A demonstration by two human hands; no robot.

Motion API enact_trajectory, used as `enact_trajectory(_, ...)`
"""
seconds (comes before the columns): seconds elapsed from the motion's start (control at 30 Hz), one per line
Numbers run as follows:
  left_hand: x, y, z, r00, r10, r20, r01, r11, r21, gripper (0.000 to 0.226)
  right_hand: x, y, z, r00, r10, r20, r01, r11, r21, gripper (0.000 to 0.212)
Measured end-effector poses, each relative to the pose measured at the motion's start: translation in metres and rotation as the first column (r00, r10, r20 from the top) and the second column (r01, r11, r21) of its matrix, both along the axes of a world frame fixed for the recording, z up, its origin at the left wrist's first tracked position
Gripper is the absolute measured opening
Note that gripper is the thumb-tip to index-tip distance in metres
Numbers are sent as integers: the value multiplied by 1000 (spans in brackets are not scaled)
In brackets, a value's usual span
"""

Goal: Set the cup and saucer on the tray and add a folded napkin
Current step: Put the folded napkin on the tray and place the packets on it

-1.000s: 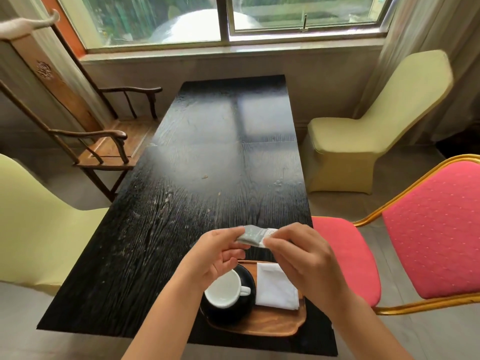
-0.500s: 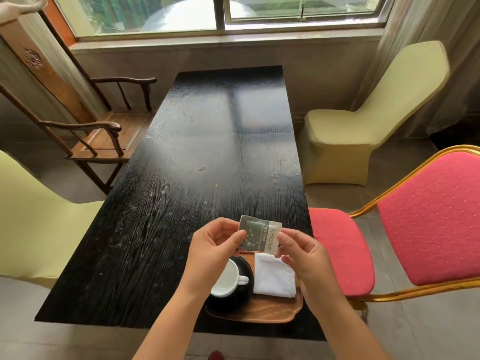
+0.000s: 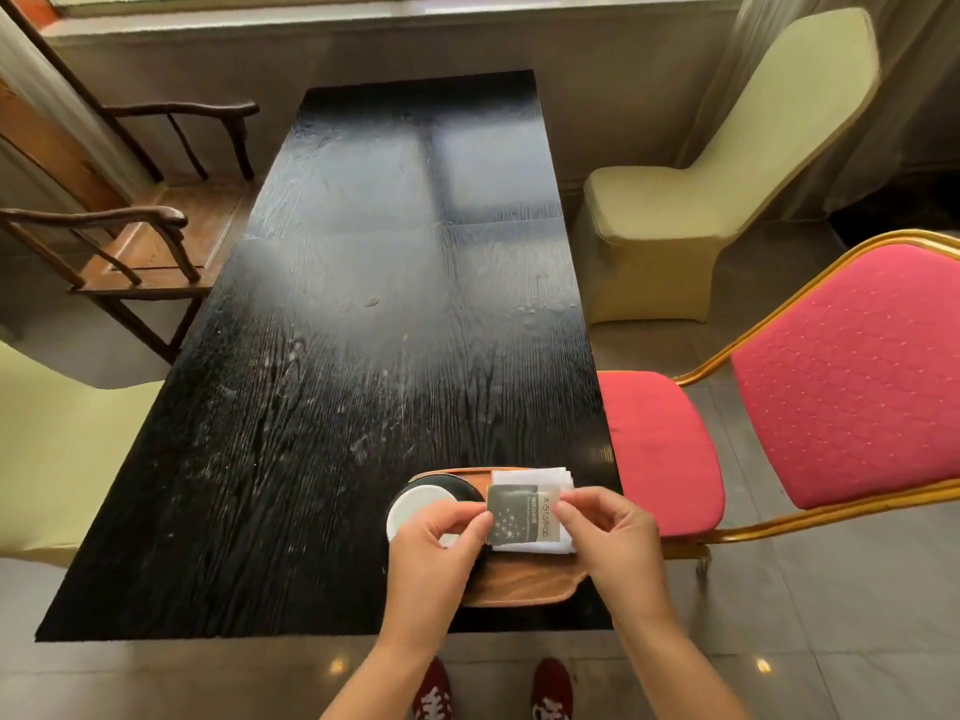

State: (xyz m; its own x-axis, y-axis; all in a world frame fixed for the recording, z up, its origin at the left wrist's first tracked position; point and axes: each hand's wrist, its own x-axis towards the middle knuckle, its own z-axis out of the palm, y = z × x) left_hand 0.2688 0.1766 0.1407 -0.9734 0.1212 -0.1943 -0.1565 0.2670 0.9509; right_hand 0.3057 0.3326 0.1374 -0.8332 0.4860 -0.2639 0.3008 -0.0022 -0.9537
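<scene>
A wooden tray (image 3: 524,584) rests at the near right corner of the black table (image 3: 363,356). On it stands a white cup (image 3: 415,506) on a black saucer (image 3: 462,488), partly hidden by my left hand (image 3: 431,553). A folded white napkin (image 3: 535,476) lies on the tray's right half. Both hands hold a small grey packet (image 3: 522,514) with white stars, flat above the napkin: my left hand pinches its left edge, my right hand (image 3: 613,537) its right edge.
A red chair with a gold frame (image 3: 810,387) stands close on the right. Pale yellow covered chairs (image 3: 691,200) sit at far right and near left. A wooden armchair (image 3: 140,236) is at far left. My red shoes show below the table edge.
The view has tilted down and moved closer. The packet, held edge-on a second ago, is now turned flat and lowered over the napkin, still pinched by both hands.
</scene>
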Motion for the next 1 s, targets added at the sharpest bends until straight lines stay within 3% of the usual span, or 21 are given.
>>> enact_trajectory(0.17,26,10,-64,978,98,183,-66,983,-173,8,23,-4,-67,944,-14,329,18,1000,-7,10)
enact_trajectory(0.53,31,31,-138,929,169,329,-70,954,-293,11,20,-6,-139,827,-77,557,-5,990,144,22)
enact_trajectory(0.83,37,44,-155,930,276,243,-187,924,-335,15,13,-9,-157,811,-164,562,-81,919,386,12)
enact_trajectory(1.0,43,44,-163,937,280,207,-198,917,-347,17,16,-6,-164,828,-124,547,-161,882,443,11)
